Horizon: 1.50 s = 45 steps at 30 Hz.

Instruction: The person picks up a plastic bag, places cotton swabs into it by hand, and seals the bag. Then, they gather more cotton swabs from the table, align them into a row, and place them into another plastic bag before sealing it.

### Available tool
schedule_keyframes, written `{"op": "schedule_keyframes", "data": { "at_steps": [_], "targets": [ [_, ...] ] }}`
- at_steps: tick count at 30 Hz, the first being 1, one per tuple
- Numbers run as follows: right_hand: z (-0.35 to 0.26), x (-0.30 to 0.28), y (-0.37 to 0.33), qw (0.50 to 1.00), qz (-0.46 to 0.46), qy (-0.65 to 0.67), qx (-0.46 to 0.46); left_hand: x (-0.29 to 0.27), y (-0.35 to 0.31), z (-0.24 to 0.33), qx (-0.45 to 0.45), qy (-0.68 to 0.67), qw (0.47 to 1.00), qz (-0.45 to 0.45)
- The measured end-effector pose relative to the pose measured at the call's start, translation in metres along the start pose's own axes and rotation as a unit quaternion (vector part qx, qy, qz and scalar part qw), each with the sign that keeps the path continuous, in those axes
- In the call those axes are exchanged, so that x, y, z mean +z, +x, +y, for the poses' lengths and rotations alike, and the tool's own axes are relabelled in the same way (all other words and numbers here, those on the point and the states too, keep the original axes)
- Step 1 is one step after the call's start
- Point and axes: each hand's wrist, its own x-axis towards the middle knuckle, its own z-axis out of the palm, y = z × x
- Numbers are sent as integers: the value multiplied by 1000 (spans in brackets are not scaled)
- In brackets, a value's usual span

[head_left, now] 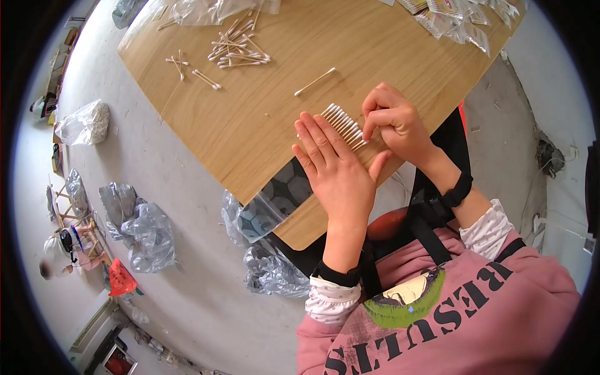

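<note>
A row of white-tipped cotton swabs (343, 126) lies side by side on the wooden table. My left hand (337, 169) rests flat over one end of the row, fingers stretched out and hiding the swabs' lower ends. At the row's right end is my right hand (395, 122), its fingers curled and a fingertip down beside the last swab tips. Whatever those fingers may hold is hidden. One single swab (314, 82) lies apart, just beyond the row.
Farther back is a loose pile of cotton swabs (239, 49), with a few strays (206, 79) to its left. Clear plastic bags (215, 9) and small filled packets (453, 19) lie along the far side. A plastic bag (259, 220) hangs at the table's near edge (294, 240).
</note>
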Motion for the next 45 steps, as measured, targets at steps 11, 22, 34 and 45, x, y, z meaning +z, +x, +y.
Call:
{"op": "schedule_keyframes", "data": {
  "at_steps": [11,22,34,45],
  "targets": [
    [-1,2,-1,999,27,28,33,0,0,1,-1,4,1000,1],
    [-1,5,1,998,51,3,26,1,0,0,1,6,1000,6],
    [-1,6,3,999,39,-12,20,1,0,0,-2,8,1000,-3],
    [1,5,3,999,10,-37,1,1,0,-1,-1,9,1000,-3]
  ]
}}
